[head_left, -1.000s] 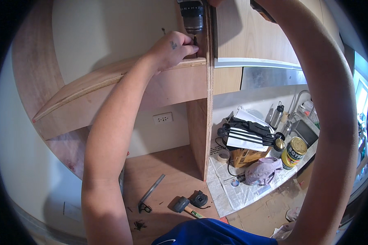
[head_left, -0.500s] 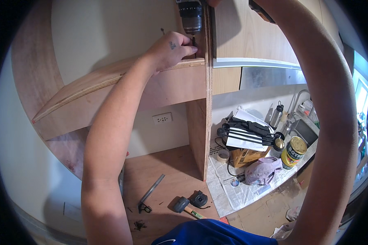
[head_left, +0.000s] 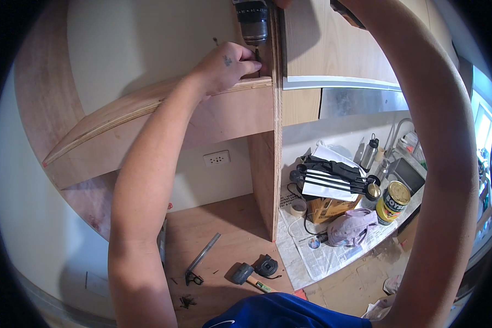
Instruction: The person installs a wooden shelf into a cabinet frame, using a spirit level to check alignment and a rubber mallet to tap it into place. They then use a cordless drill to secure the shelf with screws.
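A black power drill (head_left: 253, 22) points straight down at the top edge, its bit in line with a dark screw (head_left: 258, 68). My left hand (head_left: 230, 64) pinches the screw between thumb and fingers, just over the plywood shelf (head_left: 164, 98), near its right end. My right arm arches up the right side to the drill. Only a sliver of my right hand (head_left: 282, 3) shows beside the drill, the rest being cut off by the frame; it grips the drill. Close to the chuck stands an upright plywood panel (head_left: 277, 109).
On the plywood surface below lie a rubber mallet (head_left: 242, 274), a tape measure (head_left: 266, 266), a combination square (head_left: 202, 259) and loose screws (head_left: 187, 302). The newspaper-covered counter at right holds a paint can (head_left: 393, 202), a lilac bag (head_left: 351, 227) and a cardboard box (head_left: 331, 209).
The view has shifted very slightly. My left hand, the screw and the drill keep nearly the same positions relative to the shelf.
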The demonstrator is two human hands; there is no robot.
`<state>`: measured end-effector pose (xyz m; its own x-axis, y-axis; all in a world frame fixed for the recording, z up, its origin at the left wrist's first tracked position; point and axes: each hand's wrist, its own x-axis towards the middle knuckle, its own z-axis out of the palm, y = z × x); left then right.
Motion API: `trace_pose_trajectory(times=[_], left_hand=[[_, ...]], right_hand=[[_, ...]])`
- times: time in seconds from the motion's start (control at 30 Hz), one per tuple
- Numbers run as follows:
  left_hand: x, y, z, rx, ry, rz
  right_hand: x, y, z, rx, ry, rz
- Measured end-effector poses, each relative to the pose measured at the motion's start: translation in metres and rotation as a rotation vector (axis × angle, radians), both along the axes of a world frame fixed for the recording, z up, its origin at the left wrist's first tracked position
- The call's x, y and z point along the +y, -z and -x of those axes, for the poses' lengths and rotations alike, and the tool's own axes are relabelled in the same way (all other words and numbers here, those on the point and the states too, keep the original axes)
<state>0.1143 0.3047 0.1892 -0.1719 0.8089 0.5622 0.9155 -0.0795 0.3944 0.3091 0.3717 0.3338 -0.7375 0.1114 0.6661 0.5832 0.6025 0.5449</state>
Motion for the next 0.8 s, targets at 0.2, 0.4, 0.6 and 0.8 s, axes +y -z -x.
trace_pose_trajectory(times=[0.2,0.4,0.6,0.8], left_hand=[[-0.0011,-0.0002,-0.0031,-0.001,-0.024,-0.001],[-0.0011,0.0003,-0.006,-0.017,-0.036,-0.001],[-0.002,0.0006,-0.0036,-0.008,-0.028,-0.014],[-0.0026,0.0003,-0.0072,0.01,-0.038,-0.005]], right_hand=[[-0.0006,-0.0017,0.0009,-0.021,0.008,0.027],[0.0043,-0.0037,0.002,-0.039,-0.002,0.016],[0.0007,-0.0022,0.0019,-0.028,0.003,0.016],[0.001,-0.0014,0.004,-0.031,0.033,0.023]])
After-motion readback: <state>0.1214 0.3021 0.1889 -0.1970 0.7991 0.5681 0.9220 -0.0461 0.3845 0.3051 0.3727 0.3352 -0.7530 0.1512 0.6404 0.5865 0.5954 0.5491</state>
